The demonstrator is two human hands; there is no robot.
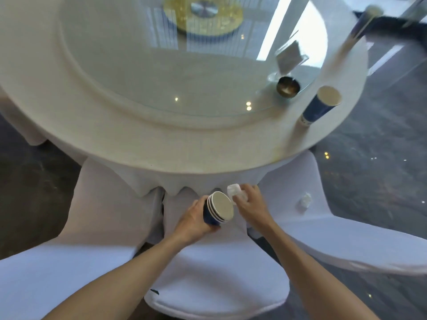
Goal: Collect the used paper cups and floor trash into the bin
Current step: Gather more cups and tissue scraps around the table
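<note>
Nearest, a white-covered chair seat sits below both forearms. Left hand wraps the blue wall of a nested stack of paper cups, mouth tilted toward the right. Judgement: cups are light, thin-walled and crush easily, so hold mid-wall, gently. Right hand has fingers curled round a crumpled white tissue, soft and near weightless, just beside the stack's rim. Another blue cup stands on the far right table edge; a second wad lies on the right chair.
</note>
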